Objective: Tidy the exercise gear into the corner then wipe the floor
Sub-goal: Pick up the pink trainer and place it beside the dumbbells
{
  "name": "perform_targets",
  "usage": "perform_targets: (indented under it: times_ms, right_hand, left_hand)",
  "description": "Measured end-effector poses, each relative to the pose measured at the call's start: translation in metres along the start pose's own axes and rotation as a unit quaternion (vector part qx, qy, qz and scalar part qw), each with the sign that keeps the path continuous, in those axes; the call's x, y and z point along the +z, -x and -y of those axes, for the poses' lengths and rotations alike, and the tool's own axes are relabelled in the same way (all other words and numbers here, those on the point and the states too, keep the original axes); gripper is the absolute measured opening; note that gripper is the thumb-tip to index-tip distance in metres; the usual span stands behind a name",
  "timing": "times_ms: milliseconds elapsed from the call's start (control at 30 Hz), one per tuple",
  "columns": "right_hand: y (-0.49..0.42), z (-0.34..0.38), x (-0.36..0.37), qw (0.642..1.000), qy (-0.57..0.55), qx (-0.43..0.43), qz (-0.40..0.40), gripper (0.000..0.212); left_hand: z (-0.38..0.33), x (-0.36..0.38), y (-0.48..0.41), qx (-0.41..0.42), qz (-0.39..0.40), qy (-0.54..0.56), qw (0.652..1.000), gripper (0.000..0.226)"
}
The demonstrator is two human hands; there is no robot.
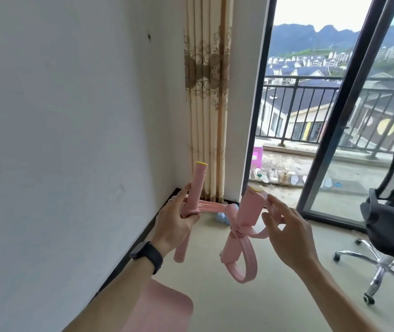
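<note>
I hold a pink pedal resistance puller (239,226) in the air in front of the room's corner. My left hand (179,219) grips its upright pink foam handle with a yellow end cap. My right hand (287,226) pinches the pink rubber bands beside the second padded bar. More bands loop down below the knot in the middle. Pale blue dumbbells (227,213) lie on the floor in the corner, mostly hidden behind the puller. The corner of a pink mat (165,310) lies on the floor beneath my left forearm.
A white wall (71,140) runs along the left with a dark skirting board. A patterned curtain (206,104) hangs in the corner beside an open sliding glass door (349,140) to a balcony. A black office chair (392,212) on castors stands at the right.
</note>
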State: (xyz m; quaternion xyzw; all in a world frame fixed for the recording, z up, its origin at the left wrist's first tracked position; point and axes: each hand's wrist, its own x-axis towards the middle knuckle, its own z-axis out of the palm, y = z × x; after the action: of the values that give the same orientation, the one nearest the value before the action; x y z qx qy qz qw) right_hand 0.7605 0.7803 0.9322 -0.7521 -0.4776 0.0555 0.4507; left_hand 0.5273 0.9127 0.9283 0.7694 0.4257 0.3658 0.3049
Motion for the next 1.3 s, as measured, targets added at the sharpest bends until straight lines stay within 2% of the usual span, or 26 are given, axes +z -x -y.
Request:
perform_targets:
  times_ms: [233,600,833,967,1300]
  right_hand:
    - [-0.124,-0.071,0.080,0.999,-0.016,0.029,0.037,0.046]
    - [-0.290,-0.161,0.191,0.983,-0.028,0.089,0.158,0.045]
    - [-0.367,-0.208,0.289,0.967,-0.002,0.139,0.214,0.045]
    - [-0.415,-0.226,0.351,0.946,0.016,0.201,0.255,0.045]
    - [-0.518,-0.264,0.478,0.902,0.011,0.314,0.297,0.044]
  left_hand:
    - [0.059,0.058,-0.128,-0.030,0.015,-0.020,0.999,0.080]
    - [0.159,0.134,-0.269,-0.168,0.020,0.006,0.986,0.079]
    - [0.261,0.182,-0.360,-0.232,0.082,-0.028,0.969,0.082]
    - [0.314,0.202,-0.425,-0.261,0.134,-0.046,0.955,0.086]
    - [0.416,0.249,-0.553,-0.314,0.246,-0.107,0.911,0.083]
